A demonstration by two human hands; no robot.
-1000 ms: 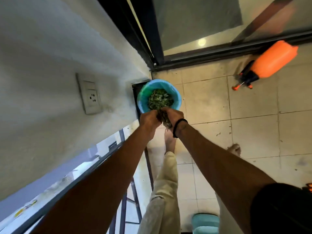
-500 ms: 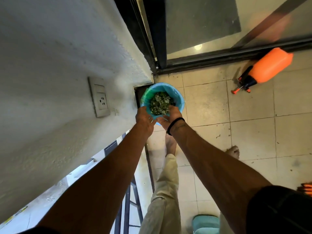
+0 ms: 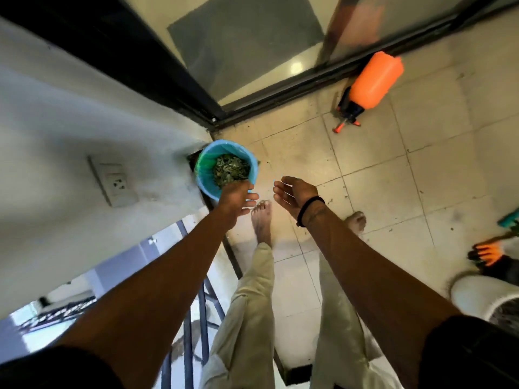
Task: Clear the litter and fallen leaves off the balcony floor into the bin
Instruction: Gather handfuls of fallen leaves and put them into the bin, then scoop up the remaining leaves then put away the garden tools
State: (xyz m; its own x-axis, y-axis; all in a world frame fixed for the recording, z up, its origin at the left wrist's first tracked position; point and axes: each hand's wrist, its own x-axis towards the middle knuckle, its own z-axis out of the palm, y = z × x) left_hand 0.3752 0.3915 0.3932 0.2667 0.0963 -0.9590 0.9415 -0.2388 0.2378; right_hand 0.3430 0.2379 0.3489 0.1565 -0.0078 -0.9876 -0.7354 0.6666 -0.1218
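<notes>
- Head view, bin (image 3: 254, 167): blue, lined, standing in the corner by the wall; we see leaves (image 3: 230, 170) heaped inside, so we judge at least one load delivered.
- Left hand (image 3: 237, 199): over the bin's near rim, fingers straight and loosely apart, holding nothing.
- Right hand (image 3: 293, 193): just beside, palm up, fingers relaxed, empty.
- Floor (image 3: 379, 175): small dark specks scattered on the tiles; we judge some sweeping may remain.

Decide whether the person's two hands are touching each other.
Apart. The head view shows bare floor and a foot between the left hand and the right hand, both open.
</notes>
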